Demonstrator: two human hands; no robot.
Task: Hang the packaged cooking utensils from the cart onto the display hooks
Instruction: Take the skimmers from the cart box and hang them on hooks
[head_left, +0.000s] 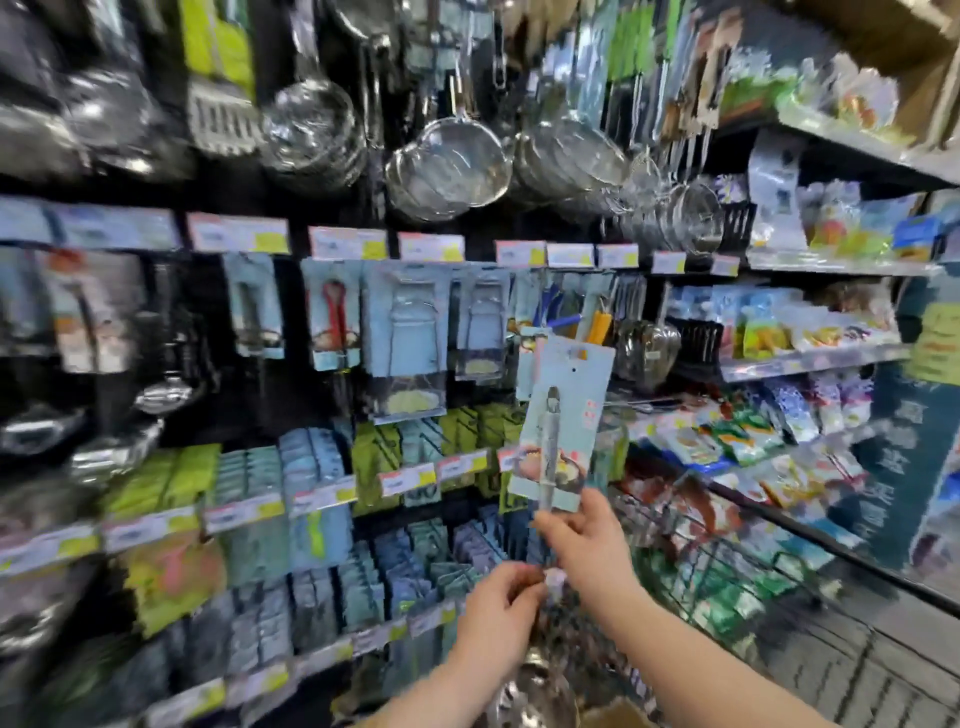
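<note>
My right hand (587, 540) grips the lower end of a packaged utensil (563, 415), a metal tool on a pale blue card, and holds it upright in front of the display wall. The card's top reaches the row of hooks (550, 291) where similar blue-carded utensils (405, 338) hang. My left hand (498, 608) is just below, fingers curled and pinching a small part of the utensil's lower end. The frame is blurred. A wire cart (691, 566) stands at the lower right, and a shiny metal utensil (535, 691) lies in it.
Metal strainers (452, 166) and ladles hang above. Price tags (348, 243) line the hook rails. Rows of green and blue packages (311, 499) fill the lower hooks. Shelves with colourful packets (779, 332) run along the right. A cardboard corner (618, 714) shows at the bottom.
</note>
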